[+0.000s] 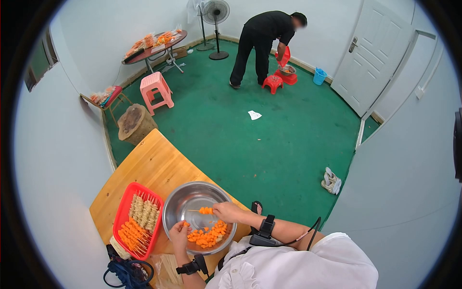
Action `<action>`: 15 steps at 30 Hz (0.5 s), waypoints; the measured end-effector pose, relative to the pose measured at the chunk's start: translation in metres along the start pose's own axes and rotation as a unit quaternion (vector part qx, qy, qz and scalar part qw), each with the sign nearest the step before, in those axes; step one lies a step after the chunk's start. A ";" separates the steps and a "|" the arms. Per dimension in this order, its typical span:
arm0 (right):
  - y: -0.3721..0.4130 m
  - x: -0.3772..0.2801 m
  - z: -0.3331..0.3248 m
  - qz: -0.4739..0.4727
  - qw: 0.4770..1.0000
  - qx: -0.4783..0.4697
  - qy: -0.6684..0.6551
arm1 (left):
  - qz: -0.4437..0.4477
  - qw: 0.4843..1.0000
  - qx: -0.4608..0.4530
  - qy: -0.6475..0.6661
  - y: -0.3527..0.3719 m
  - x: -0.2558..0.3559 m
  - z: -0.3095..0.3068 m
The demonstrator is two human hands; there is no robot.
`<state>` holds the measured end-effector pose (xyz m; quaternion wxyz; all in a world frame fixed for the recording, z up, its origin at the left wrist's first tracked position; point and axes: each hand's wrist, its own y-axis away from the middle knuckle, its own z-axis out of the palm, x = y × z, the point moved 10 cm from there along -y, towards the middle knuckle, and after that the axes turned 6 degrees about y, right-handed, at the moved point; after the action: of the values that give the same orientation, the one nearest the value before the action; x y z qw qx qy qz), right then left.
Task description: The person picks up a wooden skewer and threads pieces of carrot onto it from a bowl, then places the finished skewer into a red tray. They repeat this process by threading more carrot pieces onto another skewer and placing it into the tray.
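My right hand [228, 212] is closed on a skewer [206, 211] threaded with several orange food pieces, its bare tip pointing left over the bowl. My left hand [179, 235] pinches a small orange piece [186, 224] just below that tip, apart from it. Under both hands stands a wide metal bowl [174, 202], with loose orange pieces [208, 237] heaped in its near side. To the left, a red basket [126, 202] holds pale filled skewers [144, 209] and orange filled skewers [134, 235]. Bare sticks [169, 267] lie in plastic by my left wrist.
The wooden table [149, 159] carries the bowl and basket. A dark blue bag [126, 272] sits at its near left corner. Across the green floor, a person in black [262, 36] bends over a bowl [287, 70], tipping a red basket [284, 57]. A stump [136, 123] and pink stool [156, 91] stand beyond the table.
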<state>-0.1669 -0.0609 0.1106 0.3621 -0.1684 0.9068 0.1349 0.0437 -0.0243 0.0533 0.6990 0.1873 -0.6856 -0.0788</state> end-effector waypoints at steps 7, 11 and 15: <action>0.000 0.003 -0.009 0.016 0.998 0.056 -0.016 | 0.016 0.999 0.008 0.027 0.003 0.008 0.000; 0.003 0.005 -0.025 0.051 0.991 0.123 -0.033 | 0.052 0.995 0.059 0.054 0.004 0.018 -0.008; 0.002 -0.006 -0.029 0.029 0.994 0.091 -0.046 | 0.062 0.989 0.093 0.100 0.006 0.030 -0.016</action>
<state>-0.1815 -0.0683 0.1348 0.4129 -0.1021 0.9023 0.0698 0.0603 -0.0271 0.0840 0.7473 0.2159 -0.6266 0.0478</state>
